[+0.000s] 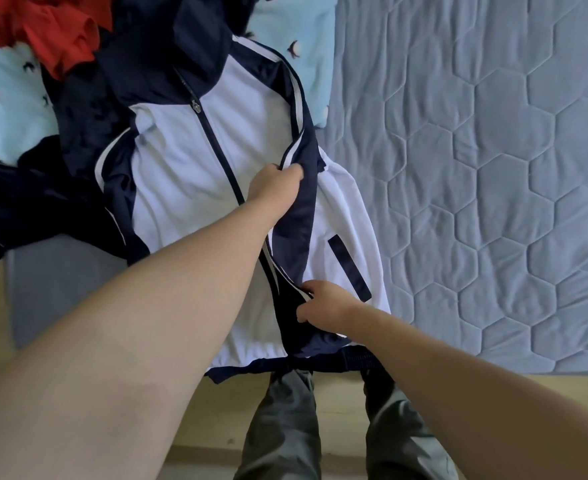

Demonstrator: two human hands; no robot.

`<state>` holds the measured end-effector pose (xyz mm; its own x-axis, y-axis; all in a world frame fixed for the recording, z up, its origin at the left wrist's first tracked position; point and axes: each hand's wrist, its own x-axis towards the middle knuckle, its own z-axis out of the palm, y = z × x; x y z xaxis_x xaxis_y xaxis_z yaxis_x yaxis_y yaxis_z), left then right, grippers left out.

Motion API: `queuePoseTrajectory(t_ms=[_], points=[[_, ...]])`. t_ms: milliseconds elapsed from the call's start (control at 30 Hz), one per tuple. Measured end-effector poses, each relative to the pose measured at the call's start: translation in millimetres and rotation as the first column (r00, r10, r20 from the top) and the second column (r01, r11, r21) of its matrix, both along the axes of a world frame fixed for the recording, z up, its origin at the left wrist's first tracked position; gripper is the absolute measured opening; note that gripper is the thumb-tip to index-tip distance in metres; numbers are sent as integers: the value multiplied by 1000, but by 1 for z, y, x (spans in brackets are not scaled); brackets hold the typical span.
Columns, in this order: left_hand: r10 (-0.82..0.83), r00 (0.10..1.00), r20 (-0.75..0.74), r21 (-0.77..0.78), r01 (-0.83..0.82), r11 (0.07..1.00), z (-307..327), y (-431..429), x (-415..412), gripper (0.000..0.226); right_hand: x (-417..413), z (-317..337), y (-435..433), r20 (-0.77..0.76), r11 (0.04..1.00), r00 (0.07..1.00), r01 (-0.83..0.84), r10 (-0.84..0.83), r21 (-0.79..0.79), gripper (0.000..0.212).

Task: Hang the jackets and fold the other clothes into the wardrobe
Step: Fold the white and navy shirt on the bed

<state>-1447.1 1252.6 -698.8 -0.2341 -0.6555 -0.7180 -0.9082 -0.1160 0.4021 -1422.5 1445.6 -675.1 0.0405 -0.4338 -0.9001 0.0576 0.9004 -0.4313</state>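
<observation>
A white and navy zip jacket point(181, 161) lies front up on the bed, collar away from me, hem at the near edge. Its navy right sleeve point(299, 216) with white stripes lies folded over the front. My left hand point(275, 185) grips that sleeve near its upper part. Lower down, my right hand point(323, 306) pinches the same sleeve near the cuff. A red garment point(53, 32) lies crumpled at the far left. Another dark navy garment point(26, 202) is heaped at the left edge of the bed.
The bed carries a blue quilted cover point(476, 168) with hexagon stitching on the right. A light blue blanket point(5, 109) with bird prints lies under the clothes at the left. My legs in grey trousers point(285, 427) stand on a pale wooden floor point(344, 410) at the bed's edge.
</observation>
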Motion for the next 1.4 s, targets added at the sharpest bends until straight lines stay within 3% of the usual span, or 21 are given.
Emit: queuePoseTrajectory(t_ms=[100,200,267,300,400,500,567,667,767,933,1000,1067,1133,1233,1333,1367,1400], points=[[-189,981,53,-128,194,973,-1,-1,7,50,11,-7,1,-56,994,992,-108,109,24,31],[-293,946,138,-304,322,896,-1,-7,6,32,25,-12,3,-200,966,946,-251,257,57,42],[-268,961,75,-363,276,890,2,-15,0,16,36,-11,0,-258,959,924,-277,284,63,50],[-251,967,34,-389,244,888,5,-18,-3,20,42,-10,-3,-264,958,921,-281,287,62,57],[-176,980,-94,-427,120,896,15,-31,-12,42,54,-7,-15,-129,956,947,-294,293,11,89],[-106,992,-64,-362,76,929,19,-47,-24,32,58,-4,-27,89,969,965,-240,245,-66,108],[7,999,-39,-270,-17,963,17,-59,-29,22,53,-6,-36,137,991,983,-110,119,-72,103],[182,983,-25,-182,-183,966,14,-70,-27,46,38,-13,-49,-9,997,1000,27,-28,-72,74],[136,984,113,-295,-97,950,6,-80,-19,62,18,-23,-58,-196,971,951,236,-238,-33,47],[153,981,123,-416,-89,905,0,-84,-10,48,-24,-37,-70,-307,825,777,562,-549,-54,40],[70,997,46,-477,-39,878,0,-85,-12,30,-42,-42,-82,-258,729,694,681,-672,-67,37],[-58,998,-25,-495,38,868,8,-87,-18,36,-59,-44,-97,-160,637,621,767,-767,-75,20],[-195,980,-37,-533,146,833,11,-93,-26,46,-76,-43,-111,-67,553,550,833,-832,-31,18],[-260,965,22,-468,240,851,14,-98,-42,41,-97,-43,-126,68,466,461,881,-885,81,26],[-298,943,144,-318,330,889,14,-100,-61,11,-120,-43,-128,63,342,336,932,-940,123,15],[-244,954,175,-271,285,920,13,-102,-69,5,-128,-42,-126,37,310,308,941,-951,134,16],[-42,999,-9,-194,40,980,12,-106,-72,15,-135,-41,-122,14,279,280,950,-960,140,18]])
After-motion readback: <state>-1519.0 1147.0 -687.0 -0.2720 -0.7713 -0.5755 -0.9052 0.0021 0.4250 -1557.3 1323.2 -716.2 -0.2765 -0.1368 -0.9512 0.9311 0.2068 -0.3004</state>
